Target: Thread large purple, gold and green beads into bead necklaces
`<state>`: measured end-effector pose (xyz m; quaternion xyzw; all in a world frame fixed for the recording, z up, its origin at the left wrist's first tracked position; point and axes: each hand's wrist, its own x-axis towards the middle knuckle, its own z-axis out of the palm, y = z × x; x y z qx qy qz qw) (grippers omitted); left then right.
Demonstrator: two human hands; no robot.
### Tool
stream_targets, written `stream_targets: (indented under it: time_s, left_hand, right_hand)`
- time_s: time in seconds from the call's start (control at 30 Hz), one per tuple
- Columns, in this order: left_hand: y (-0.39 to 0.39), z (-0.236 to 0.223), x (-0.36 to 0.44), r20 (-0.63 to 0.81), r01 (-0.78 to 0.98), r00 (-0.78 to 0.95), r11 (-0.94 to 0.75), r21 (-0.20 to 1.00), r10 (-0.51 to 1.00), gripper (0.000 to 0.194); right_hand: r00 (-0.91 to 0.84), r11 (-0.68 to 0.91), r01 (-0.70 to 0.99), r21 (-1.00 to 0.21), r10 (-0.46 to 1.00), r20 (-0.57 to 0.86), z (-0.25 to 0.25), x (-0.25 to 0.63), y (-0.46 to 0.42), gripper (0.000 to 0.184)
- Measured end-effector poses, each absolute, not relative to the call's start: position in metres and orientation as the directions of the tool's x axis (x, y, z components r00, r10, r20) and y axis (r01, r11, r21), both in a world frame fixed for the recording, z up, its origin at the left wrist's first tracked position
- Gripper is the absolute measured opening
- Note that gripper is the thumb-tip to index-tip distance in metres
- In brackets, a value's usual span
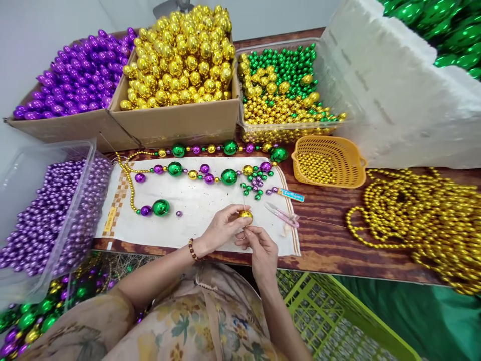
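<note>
At my far left, purple beads fill a clear tub (18, 168); behind it stand a carton of purple ovals (67, 131) and a carton of gold balls (176, 123). The towel (195, 225) in front of me has a yellow patch (111, 219) near its left end; there's lettering on it, too small for me to read surely. The strand (175, 169) of green, purple and gold lies across the towel, its gold part looping at the left.

My left hand (225, 225) grips a gold bead (246, 214) narrowly between the fingertips, just above the towel's near edge. A thin line, needle or wire, rises from it. My right hand (261, 250) meets it from below, fingers bunched small; whether they pinch thread I can't tell. I judge this to be the threading of that bead, and the next move calls for a steady bead and a straight, gentle pull through its hole.

Loose beads (257, 183) lie just beyond my hands. To the right are a blue tag (293, 194) with pale, unreadable marks, the snips (289, 219), the orange basket (355, 170) and heaped gold strings (432, 215). No brand is legible.
</note>
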<state>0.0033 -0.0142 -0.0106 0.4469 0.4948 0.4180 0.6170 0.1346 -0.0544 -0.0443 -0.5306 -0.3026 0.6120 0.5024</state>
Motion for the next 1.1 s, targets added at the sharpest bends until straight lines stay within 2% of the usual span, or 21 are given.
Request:
stream_targets:
  time_s: [0.13,0.2,0.3,0.43,0.57,0.63,0.7,0.77,0.83,0.9,0.93,1.0,1.1]
  left_hand:
    - [0.003,-0.02,-0.023,-0.149,0.216,0.115,0.122,0.969,0.982,0.03]
    - [0.019,-0.025,-0.035,-0.101,0.413,0.07,0.063,0.909,0.992,0.024]
    - [0.041,-0.034,-0.035,-0.052,0.627,0.115,-0.032,0.778,0.992,0.023]
    - [0.055,-0.041,-0.009,-0.039,0.77,0.226,-0.154,0.619,0.973,0.029]
    - [0.058,-0.043,0.009,-0.109,0.868,0.267,-0.189,0.46,0.958,0.031]
    - [0.06,-0.043,0.011,-0.133,0.886,0.263,-0.184,0.425,0.956,0.029]
    - [0.06,-0.044,0.009,-0.116,0.873,0.246,-0.168,0.458,0.962,0.025]
    - [0.058,-0.044,0.005,-0.06,0.803,0.217,-0.144,0.578,0.974,0.02]
    - [0.054,-0.043,-0.001,-0.031,0.624,0.164,-0.079,0.777,0.986,0.017]
    - [0.047,-0.039,-0.009,-0.104,0.284,0.096,0.073,0.956,0.99,0.02]
    - [0.042,-0.035,-0.014,-0.17,0.08,0.078,0.164,0.983,0.982,0.024]
    - [0.034,-0.026,-0.024,-0.284,-0.269,0.078,0.294,0.917,0.956,0.031]
    - [0.024,-0.011,-0.036,-0.326,-0.518,0.118,0.338,0.786,0.938,0.029]
  right_hand:
    - [0.174,-0.308,-0.342,-0.888,0.908,-0.382,-0.059,0.154,-0.06,0.029]
    - [0.241,-0.266,-0.36,-0.894,0.899,-0.365,-0.064,0.164,-0.063,0.028]
    - [0.299,-0.213,-0.389,-0.896,0.891,-0.341,-0.067,0.175,-0.066,0.027]
    - [0.299,-0.177,-0.407,-0.896,0.901,-0.313,-0.072,0.179,-0.069,0.024]
    - [0.264,-0.189,-0.39,-0.901,0.914,-0.307,-0.079,0.18,-0.072,0.021]
    - [0.247,-0.2,-0.393,-0.897,0.917,-0.313,-0.082,0.181,-0.073,0.021]
    - [0.233,-0.21,-0.391,-0.896,0.919,-0.317,-0.083,0.182,-0.074,0.022]
    - [0.225,-0.22,-0.372,-0.902,0.921,-0.317,-0.082,0.182,-0.074,0.022]
    - [0.225,-0.222,-0.322,-0.92,0.926,-0.302,-0.078,0.181,-0.075,0.022]
    - [0.207,-0.223,-0.244,-0.944,0.939,-0.276,-0.073,0.179,-0.077,0.022]
    - [0.185,-0.225,-0.205,-0.953,0.947,-0.264,-0.069,0.177,-0.078,0.022]
    - [0.115,-0.229,-0.145,-0.963,0.962,-0.247,-0.061,0.173,-0.08,0.021]
    - [0.012,-0.213,-0.094,-0.973,0.977,-0.215,-0.05,0.169,-0.082,0.021]
